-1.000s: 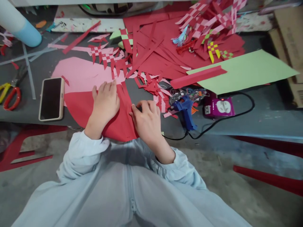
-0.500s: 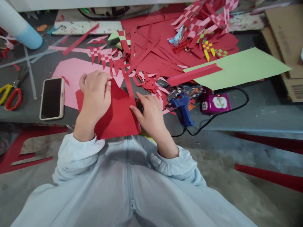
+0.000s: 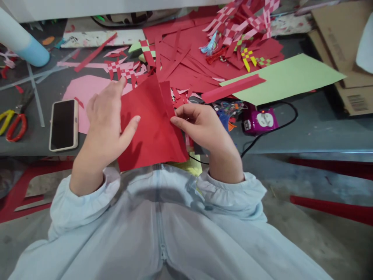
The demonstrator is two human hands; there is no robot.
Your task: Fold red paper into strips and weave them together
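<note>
A sheet of red paper (image 3: 148, 128) lies at the table's front edge before me, its near edge overhanging. Along its right side runs a folded or overlapping strip of the same red. My right hand (image 3: 201, 126) pinches that right edge between thumb and fingers. My left hand (image 3: 107, 120) is open over the sheet's left part, thumb stretched out and fingers pointing away; whether it presses on the paper is hard to tell. Under its far side lies a pink sheet (image 3: 72, 91). A blue glue gun (image 3: 223, 118) is mostly hidden behind my right hand.
A phone (image 3: 63, 124) and scissors (image 3: 17, 118) lie at left. Red strips and woven pink-and-red paper pieces (image 3: 230, 23) pile up at the back. At right are a green sheet (image 3: 291, 81), a purple box with a cord (image 3: 259, 120) and cardboard (image 3: 344, 46).
The red sheet has shifted right and now shows more of its face. My left hand has opened and spread its thumb. My right hand has moved right and closed on the sheet's edge.
</note>
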